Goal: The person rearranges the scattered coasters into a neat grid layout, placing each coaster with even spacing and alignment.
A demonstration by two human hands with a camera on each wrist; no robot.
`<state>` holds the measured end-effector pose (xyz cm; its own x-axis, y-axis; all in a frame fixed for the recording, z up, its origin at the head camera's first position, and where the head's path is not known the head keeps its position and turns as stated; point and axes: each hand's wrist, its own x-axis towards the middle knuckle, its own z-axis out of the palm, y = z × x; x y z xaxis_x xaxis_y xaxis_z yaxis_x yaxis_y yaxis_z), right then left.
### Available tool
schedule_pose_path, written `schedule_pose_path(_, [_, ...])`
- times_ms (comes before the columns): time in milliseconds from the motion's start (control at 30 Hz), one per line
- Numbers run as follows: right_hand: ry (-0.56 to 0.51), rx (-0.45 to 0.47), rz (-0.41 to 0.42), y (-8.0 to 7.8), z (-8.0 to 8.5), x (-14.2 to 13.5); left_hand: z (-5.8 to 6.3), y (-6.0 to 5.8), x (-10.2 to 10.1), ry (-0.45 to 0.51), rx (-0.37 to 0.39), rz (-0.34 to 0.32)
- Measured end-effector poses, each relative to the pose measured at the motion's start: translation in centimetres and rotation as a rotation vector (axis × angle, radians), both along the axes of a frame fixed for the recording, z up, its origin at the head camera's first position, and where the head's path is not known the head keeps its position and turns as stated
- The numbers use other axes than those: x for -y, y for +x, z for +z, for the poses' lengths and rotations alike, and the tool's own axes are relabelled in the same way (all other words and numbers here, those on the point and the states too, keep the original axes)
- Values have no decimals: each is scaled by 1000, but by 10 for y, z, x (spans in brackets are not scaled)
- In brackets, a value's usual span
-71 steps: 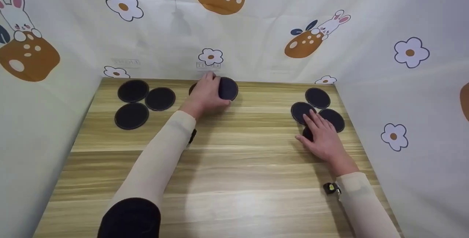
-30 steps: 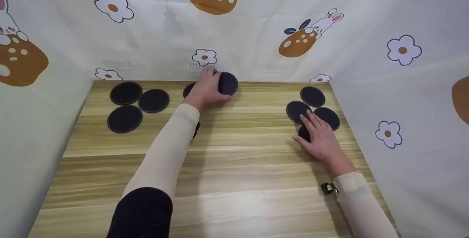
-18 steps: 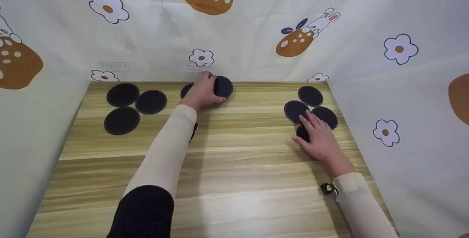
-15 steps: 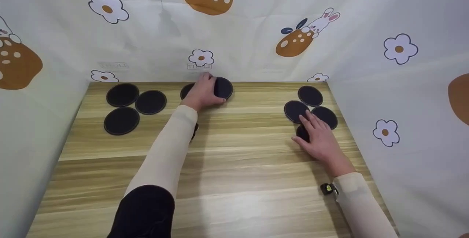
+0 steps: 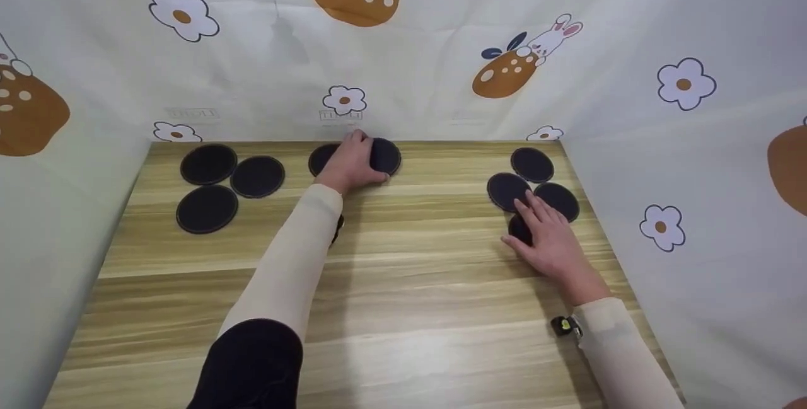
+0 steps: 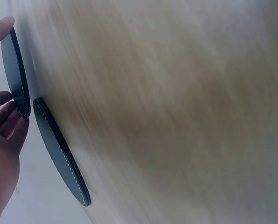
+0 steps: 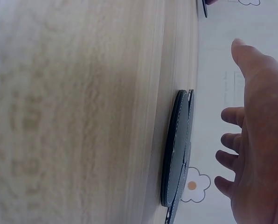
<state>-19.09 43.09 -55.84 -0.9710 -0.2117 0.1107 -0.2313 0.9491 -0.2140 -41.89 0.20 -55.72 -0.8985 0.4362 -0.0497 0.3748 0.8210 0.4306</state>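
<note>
My left hand [image 5: 350, 162] pinches a round black stitched coaster [image 5: 386, 157] by its edges, thumb on one side and fingers on the other. In the left wrist view this coaster [image 6: 16, 72] hangs slightly above the table. Left of that hand and partly hidden by it, another black coaster [image 5: 321, 157] lies flat. My right hand [image 5: 551, 245] is spread over a cluster of several coasters at the right, covering part of the nearest coaster [image 5: 519, 230]. The right wrist view has its fingers extended with a gap between the hand [image 7: 265, 135] and the coasters [image 7: 176, 149].
Three more coasters [image 5: 209, 164] lie grouped at the back left of the wood-grain table [image 5: 429, 283]. Printed cloth [image 5: 416, 69] rises along the table's back and both sides.
The coaster in my left hand has come down and slightly away from the back cloth. My right hand keeps its place over the right cluster. The head view has shifted slightly.
</note>
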Motion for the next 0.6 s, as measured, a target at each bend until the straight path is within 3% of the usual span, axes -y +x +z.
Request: schedule_pose_path(600, [-11, 2, -2, 2, -3, -2, -8, 3, -5, -17, 24, -14])
